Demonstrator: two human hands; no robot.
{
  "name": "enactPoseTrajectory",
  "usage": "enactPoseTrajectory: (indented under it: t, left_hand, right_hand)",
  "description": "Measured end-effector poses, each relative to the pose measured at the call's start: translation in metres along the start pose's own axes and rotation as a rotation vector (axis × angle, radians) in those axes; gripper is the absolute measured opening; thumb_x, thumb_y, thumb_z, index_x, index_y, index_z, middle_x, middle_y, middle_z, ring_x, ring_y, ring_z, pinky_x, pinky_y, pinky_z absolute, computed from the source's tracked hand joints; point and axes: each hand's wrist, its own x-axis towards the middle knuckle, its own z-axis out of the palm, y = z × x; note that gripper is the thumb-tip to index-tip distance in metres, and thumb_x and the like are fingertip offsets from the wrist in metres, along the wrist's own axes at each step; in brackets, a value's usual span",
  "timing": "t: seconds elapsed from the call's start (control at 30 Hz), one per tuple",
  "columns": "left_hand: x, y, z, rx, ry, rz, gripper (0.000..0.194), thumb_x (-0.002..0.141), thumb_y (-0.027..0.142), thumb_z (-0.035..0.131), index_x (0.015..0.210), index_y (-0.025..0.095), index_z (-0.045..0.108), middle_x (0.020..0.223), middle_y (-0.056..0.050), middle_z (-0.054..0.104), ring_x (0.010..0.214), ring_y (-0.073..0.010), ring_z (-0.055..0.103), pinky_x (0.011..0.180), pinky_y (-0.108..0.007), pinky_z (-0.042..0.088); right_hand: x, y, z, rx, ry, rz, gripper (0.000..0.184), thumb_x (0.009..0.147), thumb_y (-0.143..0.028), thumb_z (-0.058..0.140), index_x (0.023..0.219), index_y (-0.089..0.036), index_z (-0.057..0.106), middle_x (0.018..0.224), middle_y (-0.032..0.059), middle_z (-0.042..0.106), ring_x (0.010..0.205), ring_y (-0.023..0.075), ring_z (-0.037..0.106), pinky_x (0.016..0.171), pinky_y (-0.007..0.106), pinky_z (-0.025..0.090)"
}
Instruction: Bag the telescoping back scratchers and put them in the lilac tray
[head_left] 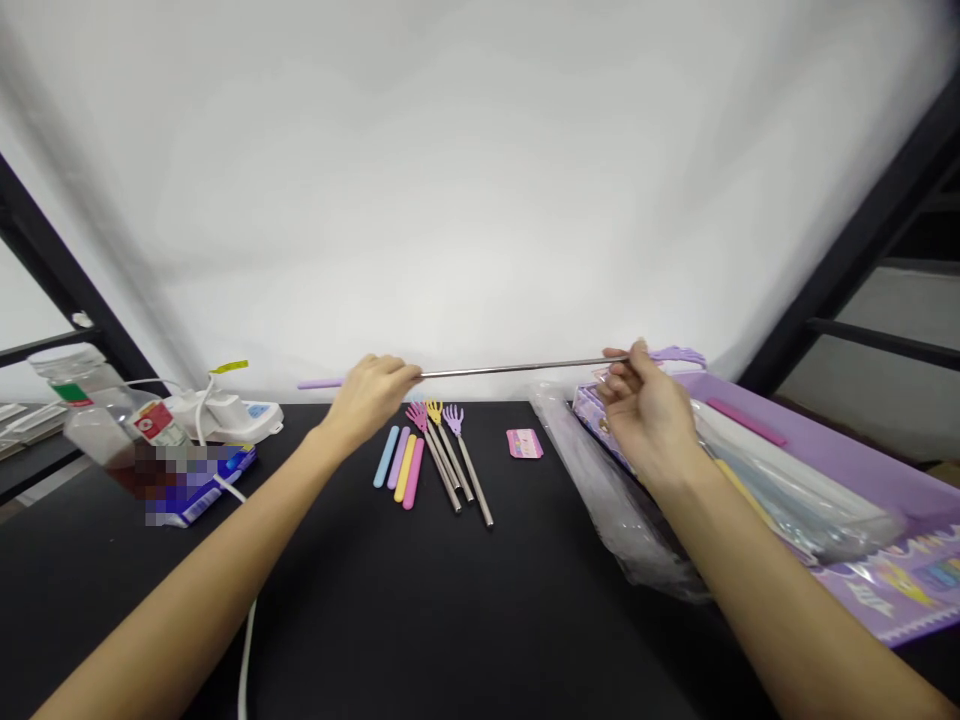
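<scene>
Both hands were on one extended back scratcher (517, 368), held up above the far edge of the table (420, 620), nearly level, in front of the white wall (480, 200). Lavender handle stuck out past the left hand (375, 393), purple claw head (679, 354) past the right.

Left fingers: curled closed around it where handle meets metal rod. Right hand (649, 415): thumb and forefinger pinched on the rod just below the head, other fingers loosely bent.

On the table, below and between the hands: four loose grips side by side, blue (386, 457), lavender (399, 458), yellow (406, 468), pink (413, 475). Just right of them, metal rods with pink, yellow and lavender claw heads, fanned close together; exact rod count unclear. Small pink card (524, 444) lay apart, farther right.

Right side: clear plastic bag (592, 480) beside a purple box (825, 430) with plastic-wrapped items inside. Left side: bottle (97, 420), blue packet (202, 500), power strip (264, 420), white cable (246, 660) running toward the near edge.
</scene>
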Motion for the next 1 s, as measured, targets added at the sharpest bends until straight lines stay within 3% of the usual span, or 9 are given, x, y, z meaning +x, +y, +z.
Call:
enactPoseTrajectory:
  t: [0.1,0.23,0.3,0.47,0.6,0.73,0.9,1.0]
  left_hand:
    - [0.0,-0.003,0.001,0.007,0.037,-0.117,0.024,0.099,0.024,0.047,0.104,0.018,0.07,0.088,-0.009,0.073,0.082,-0.0234,0.066,0.076,-0.036,0.046]
    - [0.012,0.021,0.0,-0.029,0.058,0.067,0.031,0.101,0.028,0.046,0.126,0.018,0.062,0.084,-0.007,0.072,0.079,-0.0206,0.066,0.075,-0.033,0.047]
    - [0.016,0.024,0.002,-0.017,0.065,0.073,0.029,0.101,0.024,0.046,0.122,0.019,0.064,0.084,-0.006,0.073,0.08,-0.0197,0.067,0.074,-0.032,0.047]
    - [0.017,0.013,0.009,0.038,0.097,-0.146,0.023,0.095,0.017,0.052,0.103,0.021,0.073,0.085,-0.008,0.075,0.08,-0.023,0.069,0.067,-0.033,0.046]
    - [0.025,0.026,0.008,0.003,0.151,-0.043,0.03,0.097,0.015,0.05,0.121,0.018,0.067,0.084,-0.007,0.075,0.08,-0.0211,0.069,0.078,-0.035,0.047]
    - [0.027,0.038,0.006,-0.004,0.154,0.029,0.028,0.098,0.013,0.048,0.119,0.017,0.066,0.089,-0.007,0.076,0.086,-0.0202,0.07,0.079,-0.034,0.048]
    - [0.013,0.025,0.006,0.021,0.134,0.056,0.027,0.098,0.015,0.049,0.119,0.016,0.066,0.091,-0.007,0.076,0.085,-0.0213,0.07,0.076,-0.035,0.048]
    - [0.0,0.006,0.006,0.039,0.135,0.033,0.03,0.098,0.02,0.051,0.127,0.018,0.062,0.089,-0.007,0.076,0.082,-0.0217,0.07,0.076,-0.035,0.048]
  right_hand:
    - [-0.003,0.004,0.002,0.065,0.077,-0.037,0.031,0.089,-0.04,0.067,0.072,-0.015,0.063,0.062,-0.0037,0.05,0.05,0.0045,0.043,0.045,0.014,0.041]
    - [-0.012,0.011,0.008,0.09,0.014,0.011,0.03,0.095,-0.032,0.059,0.072,-0.013,0.065,0.065,-0.0004,0.056,0.054,0.0058,0.049,0.047,0.015,0.043]
    - [-0.011,0.006,0.006,0.105,0.049,-0.028,0.03,0.096,-0.026,0.057,0.07,-0.013,0.063,0.069,0.0003,0.058,0.052,0.0047,0.047,0.043,0.015,0.039]
    - [-0.001,-0.013,-0.005,0.143,0.195,-0.186,0.04,0.099,-0.032,0.052,0.066,-0.013,0.06,0.06,-0.0033,0.049,0.047,0.0039,0.039,0.04,0.015,0.034]
    - [-0.009,-0.005,-0.001,0.134,0.108,-0.199,0.036,0.095,-0.038,0.059,0.069,-0.013,0.062,0.064,-0.0023,0.051,0.053,0.0051,0.047,0.045,0.015,0.039]
    - [-0.018,0.011,0.002,0.113,0.068,-0.181,0.029,0.088,-0.037,0.069,0.072,-0.014,0.062,0.071,-0.0014,0.055,0.056,0.0055,0.049,0.045,0.015,0.039]
    - [-0.017,0.015,-0.002,0.059,-0.002,-0.089,0.024,0.089,-0.033,0.067,0.074,-0.015,0.064,0.063,-0.0023,0.053,0.056,0.0068,0.05,0.048,0.016,0.042]
    - [-0.009,0.002,-0.006,0.088,0.119,-0.115,0.029,0.097,-0.026,0.054,0.071,-0.015,0.061,0.063,-0.0023,0.054,0.051,0.0052,0.047,0.044,0.015,0.038]
